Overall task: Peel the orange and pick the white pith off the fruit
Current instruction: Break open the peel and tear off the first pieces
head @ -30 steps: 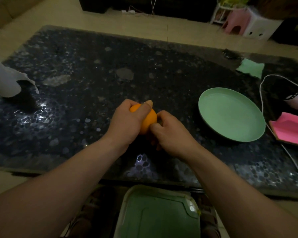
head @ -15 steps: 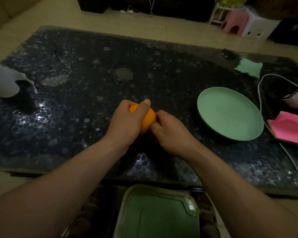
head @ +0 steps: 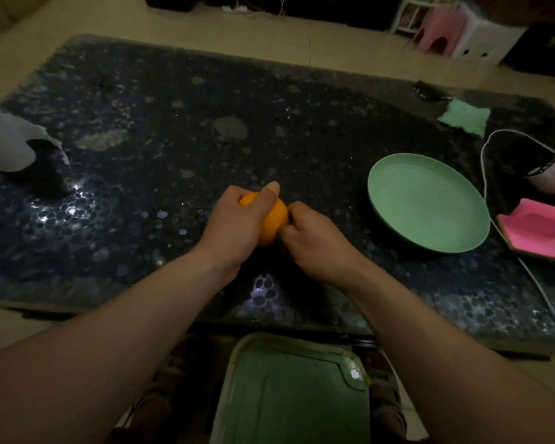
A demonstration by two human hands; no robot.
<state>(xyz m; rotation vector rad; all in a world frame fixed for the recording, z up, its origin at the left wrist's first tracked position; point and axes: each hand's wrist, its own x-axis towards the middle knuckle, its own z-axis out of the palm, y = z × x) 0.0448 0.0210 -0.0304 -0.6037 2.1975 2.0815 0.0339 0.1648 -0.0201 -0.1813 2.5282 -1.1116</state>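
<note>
My left hand [head: 234, 225] wraps the round, smooth-skinned orange [head: 274, 219] from the left. The thumb lies across its top and the fingers curl round the far side, so the fruit sits firmly in my grip. I hold it just above the dark, pebble-patterned glossy counter [head: 173, 123], a little in from the near edge. My right hand [head: 314, 241] is pressed to the orange's right side, fingers curled tight and the thumb tip against the skin. I cannot tell whether any peel is caught between them.

Compared with half a second ago, almost nothing differs. Both hands keep the same hold, the orange stays in the same spot between them, and its skin still shows whole and orange, with no torn strip or white pith in view. My right knuckles look bunched slightly closer against the fruit, but the change is very small.

The round pale green plate [head: 426, 203] lies to the right, well apart from my hands, as before. Past it are a thin white cable [head: 483, 158] and a bright pink folded thing [head: 539, 229] at the counter's right edge. A small pale green cloth [head: 465, 116] sits near the far right corner, and a white paper roll [head: 4, 142] lies at the far left. Below the near edge, between my forearms, is a green rectangular tray with a pale rim [head: 295, 395].
</note>
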